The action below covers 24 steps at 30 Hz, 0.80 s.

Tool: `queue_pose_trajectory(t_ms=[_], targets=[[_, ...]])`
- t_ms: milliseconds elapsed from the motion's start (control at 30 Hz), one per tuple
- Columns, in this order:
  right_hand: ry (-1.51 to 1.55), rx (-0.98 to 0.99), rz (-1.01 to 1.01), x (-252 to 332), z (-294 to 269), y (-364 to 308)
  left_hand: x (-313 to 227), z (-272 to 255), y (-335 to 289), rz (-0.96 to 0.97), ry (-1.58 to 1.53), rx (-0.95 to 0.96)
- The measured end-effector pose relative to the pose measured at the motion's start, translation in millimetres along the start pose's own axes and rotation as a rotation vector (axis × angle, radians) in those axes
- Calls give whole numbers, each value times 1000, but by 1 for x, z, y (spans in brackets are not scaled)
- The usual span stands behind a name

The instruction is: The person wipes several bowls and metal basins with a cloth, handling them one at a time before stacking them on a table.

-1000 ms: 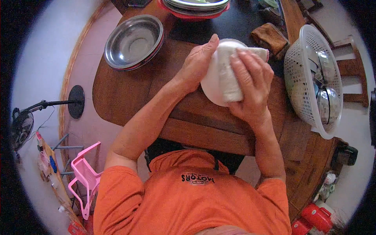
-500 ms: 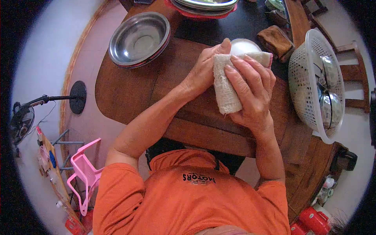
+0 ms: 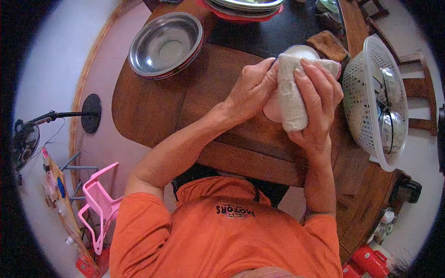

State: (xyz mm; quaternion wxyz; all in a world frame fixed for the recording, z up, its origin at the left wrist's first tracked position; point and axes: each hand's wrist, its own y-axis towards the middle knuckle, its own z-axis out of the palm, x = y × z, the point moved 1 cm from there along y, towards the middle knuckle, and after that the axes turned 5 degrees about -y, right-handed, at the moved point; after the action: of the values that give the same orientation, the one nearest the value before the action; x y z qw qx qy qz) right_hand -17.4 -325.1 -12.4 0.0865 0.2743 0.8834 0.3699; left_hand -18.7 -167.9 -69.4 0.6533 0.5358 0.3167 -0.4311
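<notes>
A white round dish with a thin dark rim (image 3: pixel 303 50), whether bowl or plate I cannot tell, is held above the table. My left hand (image 3: pixel 251 89) grips its left edge, the thumb up at the rim. My right hand (image 3: pixel 319 97) is closed around a folded off-white cloth (image 3: pixel 292 99) and presses it against the dish. Cloth and fingers cover most of the dish; only its far part and a lower-left strip show.
Stacked steel basins (image 3: pixel 167 45) sit at the table's far left. More stacked dishes (image 3: pixel 245 10) stand at the back on something red. A brown folded cloth (image 3: pixel 328 45) lies beyond my right hand. To the right is a white perforated basket (image 3: pixel 376 153) holding shiny metal ware.
Both hands have shifted right with the dish and cloth. The dish has turned, so a strip of it now shows at the lower left of the cloth.
</notes>
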Motion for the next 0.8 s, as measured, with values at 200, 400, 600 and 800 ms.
queue_pose_trajectory(t_ms=[200,400,600,800], targets=[[15,-62,-27,-18,1,-1,-15,8,-5,-66,88,22],[307,-169,223,-36,7,-9,-32,10,-9,-271,37,150],[586,-104,680,-35,4,-13,-33,13,-10,-254,-5,155],[633,-73,812,-37,16,-20,-42,15,-8,-207,-53,25]])
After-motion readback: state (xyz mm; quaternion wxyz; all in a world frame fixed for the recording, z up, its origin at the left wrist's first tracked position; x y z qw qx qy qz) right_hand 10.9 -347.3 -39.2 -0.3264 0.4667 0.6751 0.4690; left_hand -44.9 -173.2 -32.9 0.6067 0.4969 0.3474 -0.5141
